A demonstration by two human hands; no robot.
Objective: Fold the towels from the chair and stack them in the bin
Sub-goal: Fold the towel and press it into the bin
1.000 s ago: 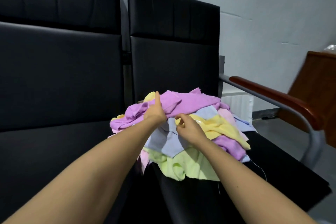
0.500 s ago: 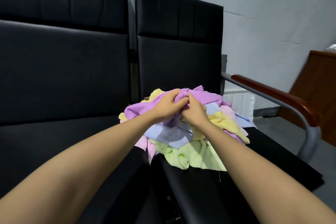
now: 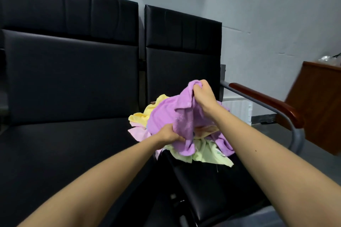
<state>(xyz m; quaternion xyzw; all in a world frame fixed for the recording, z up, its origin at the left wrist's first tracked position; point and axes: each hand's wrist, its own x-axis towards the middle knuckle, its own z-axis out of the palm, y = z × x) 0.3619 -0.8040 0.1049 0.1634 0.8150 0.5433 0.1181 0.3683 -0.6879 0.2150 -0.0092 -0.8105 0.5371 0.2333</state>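
Observation:
A purple towel (image 3: 166,114) hangs between my two hands above a heap of towels (image 3: 206,151) on the right black chair (image 3: 217,186). My right hand (image 3: 203,94) grips the towel's upper edge, raised over the heap. My left hand (image 3: 168,135) grips its lower edge at the heap's near left side. Under it lie yellow (image 3: 142,115), pink (image 3: 137,132) and light green towels, crumpled. No bin is in view.
A second black chair (image 3: 70,143) stands to the left, seat bare. The right chair has a metal armrest with a wooden pad (image 3: 265,101). A wooden cabinet (image 3: 321,101) stands at the far right, and a white box (image 3: 238,107) sits by the wall.
Both hands closed on the purple towel at the top of the heap. My right hand has risen with one edge while my left hand drew the other edge toward me.

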